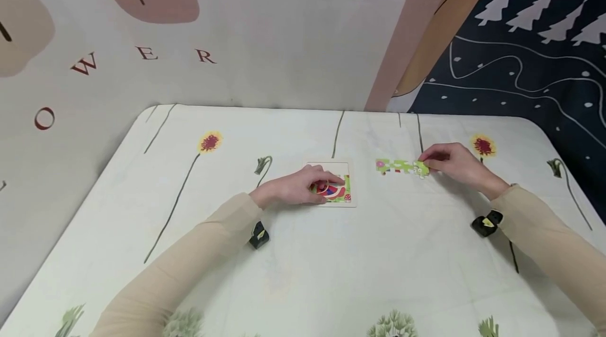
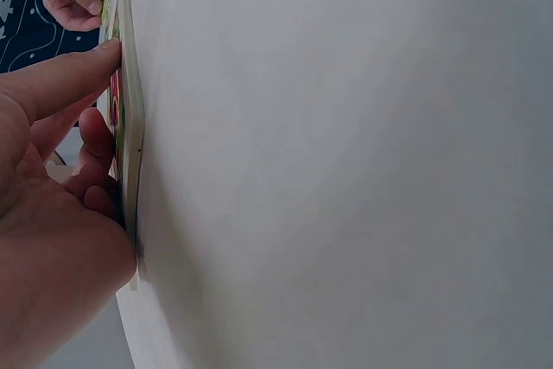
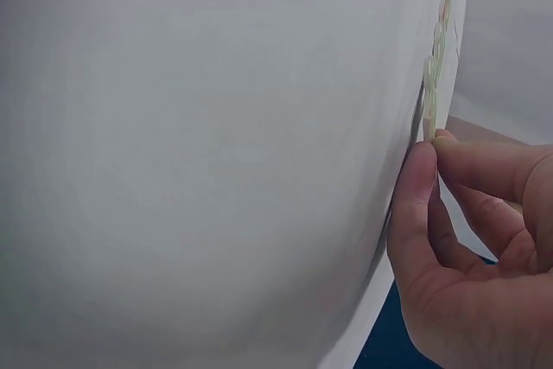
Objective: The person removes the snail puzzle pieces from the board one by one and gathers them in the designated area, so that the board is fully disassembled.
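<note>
The left hand (image 1: 301,186), fingers loosely spread, rests on the puzzle board (image 1: 353,190), while the right hand (image 1: 452,161) pinches one end of the puzzle strip (image 1: 401,166) to the board's right, where one-ended lifting could separate its pieces.

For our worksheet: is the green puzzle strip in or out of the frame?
Out: the green puzzle strip is right of the frame, tabletop showing between.

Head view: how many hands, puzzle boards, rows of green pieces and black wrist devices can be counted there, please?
Left hand and right hand: 2
Puzzle board: 1
Row of green pieces: 1
Black wrist devices: 2
Total: 6
</note>
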Demonstrator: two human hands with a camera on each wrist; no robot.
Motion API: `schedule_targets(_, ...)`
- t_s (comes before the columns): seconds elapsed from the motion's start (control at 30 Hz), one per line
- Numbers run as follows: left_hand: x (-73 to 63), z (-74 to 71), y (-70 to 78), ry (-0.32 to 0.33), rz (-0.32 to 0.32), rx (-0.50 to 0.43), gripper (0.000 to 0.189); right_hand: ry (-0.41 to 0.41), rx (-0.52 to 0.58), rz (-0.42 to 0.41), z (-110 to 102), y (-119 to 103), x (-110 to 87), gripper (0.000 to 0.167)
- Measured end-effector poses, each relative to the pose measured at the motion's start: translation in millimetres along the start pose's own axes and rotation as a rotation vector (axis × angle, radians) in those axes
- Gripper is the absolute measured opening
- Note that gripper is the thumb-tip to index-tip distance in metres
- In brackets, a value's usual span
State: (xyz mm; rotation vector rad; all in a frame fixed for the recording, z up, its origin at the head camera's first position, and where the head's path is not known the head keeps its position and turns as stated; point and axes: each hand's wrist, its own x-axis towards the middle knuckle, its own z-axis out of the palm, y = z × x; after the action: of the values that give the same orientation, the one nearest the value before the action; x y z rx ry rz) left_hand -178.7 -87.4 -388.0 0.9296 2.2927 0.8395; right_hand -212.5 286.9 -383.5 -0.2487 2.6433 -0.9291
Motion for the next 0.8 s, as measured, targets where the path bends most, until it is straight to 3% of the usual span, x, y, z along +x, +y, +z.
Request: schedule_targets(0.8,0.5,0.4,-0.9,0.001,-0.003,0.016,0.05,0.013,-0.026,-0.005,1.7,-5.1,-0.6,0.023)
